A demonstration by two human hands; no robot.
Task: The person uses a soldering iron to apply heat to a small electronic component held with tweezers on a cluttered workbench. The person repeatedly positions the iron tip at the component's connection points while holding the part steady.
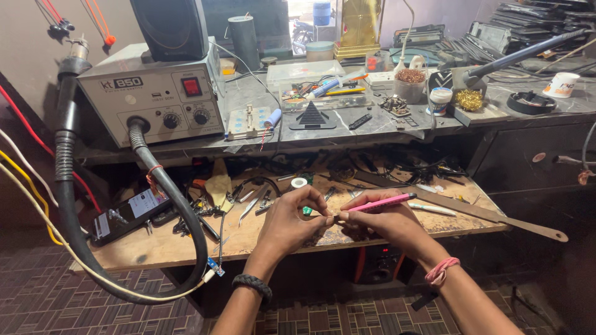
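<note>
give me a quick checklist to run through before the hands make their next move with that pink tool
1. Right hand grips the pink tool: ok.
2. Left hand pinches a small part at the tool's tip: ok; what the part is, cannot tell.
3. Both hands over the wooden shelf, so a dropped part lands on it: ok.
4. Shelf around the hands free of clutter: not ok; tweezers and loose tools lie close.
5. Black hose clear of the left forearm: ok.
6. Phone lying flat, away from the hands: ok.
</note>
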